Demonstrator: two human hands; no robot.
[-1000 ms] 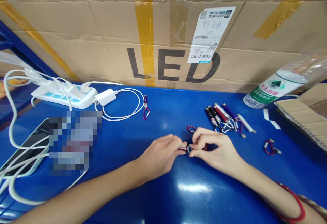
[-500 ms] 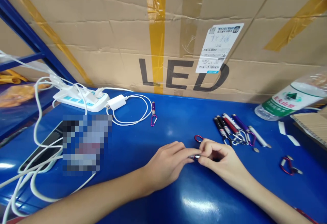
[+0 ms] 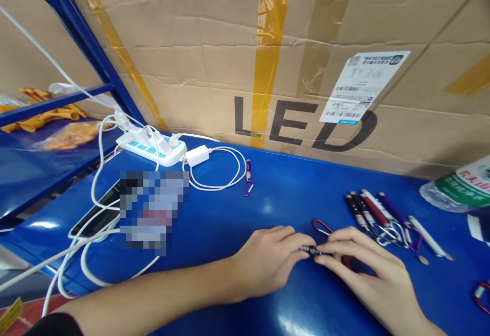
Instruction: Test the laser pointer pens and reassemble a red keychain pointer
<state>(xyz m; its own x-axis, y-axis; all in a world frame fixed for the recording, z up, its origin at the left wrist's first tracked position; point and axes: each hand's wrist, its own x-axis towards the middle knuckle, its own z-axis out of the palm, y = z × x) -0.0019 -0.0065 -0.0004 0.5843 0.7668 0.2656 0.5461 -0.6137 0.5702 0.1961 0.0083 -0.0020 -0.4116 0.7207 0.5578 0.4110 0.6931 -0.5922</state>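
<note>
My left hand (image 3: 270, 259) is closed around a small keychain flashlight (image 3: 309, 249), and only a short dark and silver stretch of it shows between the fingers of both hands. My right hand (image 3: 367, 269) pinches the other end with thumb and fingertips. Just behind the right fingers lies a red carabiner clip (image 3: 320, 226); whether it is joined to the held piece cannot be made out. To the right, several pen-shaped keychain flashlights (image 3: 377, 211) in black, red, white and purple lie side by side with their clips. A lone purple keychain flashlight (image 3: 248, 170) rests farther back.
A white power strip (image 3: 153, 149) with a charger (image 3: 197, 156) and looping cables covers the left side, around a phone (image 3: 97, 213) and a blurred-out patch. Behind stands a large cardboard box (image 3: 214, 70). A water bottle (image 3: 455, 190) and a small round cell (image 3: 422, 260) are at right.
The camera has swung left, so everything appears farther right. My right fingers are more stretched along the held flashlight, and more of its body shows between my hands.
</note>
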